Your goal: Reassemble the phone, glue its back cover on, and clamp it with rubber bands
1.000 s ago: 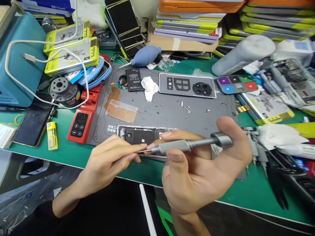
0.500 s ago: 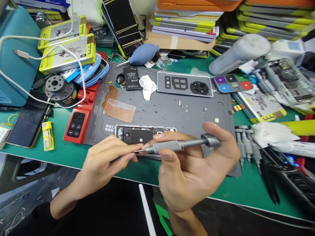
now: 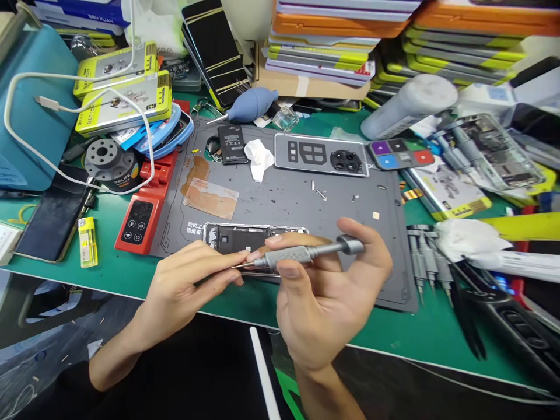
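Observation:
My right hand point(image 3: 332, 297) is closed round a grey metal screwdriver point(image 3: 306, 252), held almost level with its tip pointing left. My left hand point(image 3: 192, 283) pinches its fingertips at the screwdriver's tip; whatever is between them is too small to make out. Both hands hover over an opened phone point(image 3: 238, 237) lying at the near edge of a grey work mat point(image 3: 284, 198); my hands hide its right half. A grey phone back cover point(image 3: 321, 154) with a camera ring lies at the far side of the mat.
A small black battery point(image 3: 231, 144), a white wipe point(image 3: 258, 156) and loose screws point(image 3: 321, 191) lie on the mat. A red device point(image 3: 142, 216) and yellow lighter point(image 3: 87, 240) sit left. Spare screwdrivers point(image 3: 426, 262) lie right. Boxes are stacked behind.
The view has shifted a little, so both hands and the screwdriver sit slightly further left and smaller. The grip and the pinch at the tip are unchanged.

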Demonstrator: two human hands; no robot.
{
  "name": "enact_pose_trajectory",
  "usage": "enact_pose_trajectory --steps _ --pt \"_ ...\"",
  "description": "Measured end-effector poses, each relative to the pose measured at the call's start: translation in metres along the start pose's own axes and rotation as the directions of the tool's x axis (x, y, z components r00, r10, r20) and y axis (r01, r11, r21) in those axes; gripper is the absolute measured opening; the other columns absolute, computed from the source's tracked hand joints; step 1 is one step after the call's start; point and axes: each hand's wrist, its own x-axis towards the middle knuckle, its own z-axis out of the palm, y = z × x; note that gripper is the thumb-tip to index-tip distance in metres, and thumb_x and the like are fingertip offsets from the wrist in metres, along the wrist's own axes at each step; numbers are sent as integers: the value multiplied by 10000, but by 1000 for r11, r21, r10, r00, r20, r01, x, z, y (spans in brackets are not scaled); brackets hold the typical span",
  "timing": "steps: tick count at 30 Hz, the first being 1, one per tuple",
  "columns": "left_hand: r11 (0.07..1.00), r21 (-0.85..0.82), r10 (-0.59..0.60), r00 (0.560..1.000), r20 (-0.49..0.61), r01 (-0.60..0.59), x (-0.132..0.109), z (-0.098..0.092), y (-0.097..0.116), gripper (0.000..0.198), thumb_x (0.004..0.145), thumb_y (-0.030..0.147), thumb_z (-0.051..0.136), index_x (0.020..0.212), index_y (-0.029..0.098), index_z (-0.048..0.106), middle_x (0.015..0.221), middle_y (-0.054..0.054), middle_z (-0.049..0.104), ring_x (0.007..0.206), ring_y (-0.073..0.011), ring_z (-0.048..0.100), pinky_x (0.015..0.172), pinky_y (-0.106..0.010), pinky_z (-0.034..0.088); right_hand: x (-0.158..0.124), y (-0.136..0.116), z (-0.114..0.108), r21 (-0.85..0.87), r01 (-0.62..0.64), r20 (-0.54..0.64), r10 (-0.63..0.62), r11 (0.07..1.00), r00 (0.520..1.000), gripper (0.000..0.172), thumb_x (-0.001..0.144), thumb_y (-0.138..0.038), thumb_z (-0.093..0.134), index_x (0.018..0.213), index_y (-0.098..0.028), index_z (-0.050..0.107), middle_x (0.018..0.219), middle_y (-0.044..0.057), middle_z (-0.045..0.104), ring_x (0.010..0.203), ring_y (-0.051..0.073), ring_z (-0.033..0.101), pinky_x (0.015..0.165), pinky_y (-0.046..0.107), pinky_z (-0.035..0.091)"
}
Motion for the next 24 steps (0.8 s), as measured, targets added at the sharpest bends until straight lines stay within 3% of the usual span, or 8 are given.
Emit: enact_pose_trajectory --steps 6,8,10,13,15,17,24 --pt "998 16 -56 998 24 55 -3 -2 0 448 1044 120 704 1472 254 698 905 -1 822 813 -138 697 799 -284 585 8 -3 -11 -8 18 2 -18 1000 1000 552 1001 -129 688 1497 -327 551 1034 -9 788 718 149 774 653 312 720" --pt "994 36 -99 995 2 99 -5 -2 -1 456 1059 112 675 1483 278 687 933 -3 817 841 -145 709 820 -303 590 20 -5 -26 -111 136 -45 -142 985 989 548 1003 -147 681 1510 -322 569 967 -10 756 637 136 717 557 282 685" --pt "989 47 -139 990 -27 140 -7 -2 -2 435 1052 94 672 1433 299 718 980 -3 819 904 -158 727 852 -326 595 37 -7 -44 -288 292 -92 -330 912 940 586 973 -146 706 1514 -341 592 973 5 719 654 141 692 476 247 632" --pt "987 94 -124 991 -50 128 -8 -2 -5 384 1028 64 690 1321 297 773 1031 5 831 1012 -179 732 927 -350 597 58 -1 -72 -501 483 27 -545 718 838 670 898 -147 782 1504 -374 608 1257 52 653 748 138 717 479 236 621" --pt "985 137 -102 993 -60 109 -8 0 -5 354 1023 57 690 1271 289 792 1065 10 837 1057 -184 730 968 -355 590 64 8 -85 -544 528 158 -538 653 828 707 881 -159 798 1515 -383 580 1395 68 578 785 138 744 545 272 663" --pt "978 157 -125 990 -66 134 -7 2 -3 328 1030 64 680 1240 285 801 1087 15 838 1061 -186 731 973 -364 584 65 19 -93 -563 528 220 -500 636 838 735 877 -174 797 1530 -389 538 1373 69 578 799 156 761 594 321 695" --pt "959 204 -191 981 -42 195 -5 3 2 293 1036 110 686 1237 289 800 1048 17 829 1002 -208 707 907 -400 553 61 32 -94 -632 555 198 -580 541 791 671 882 -284 821 1494 -342 553 1224 50 632 707 163 748 626 411 727"
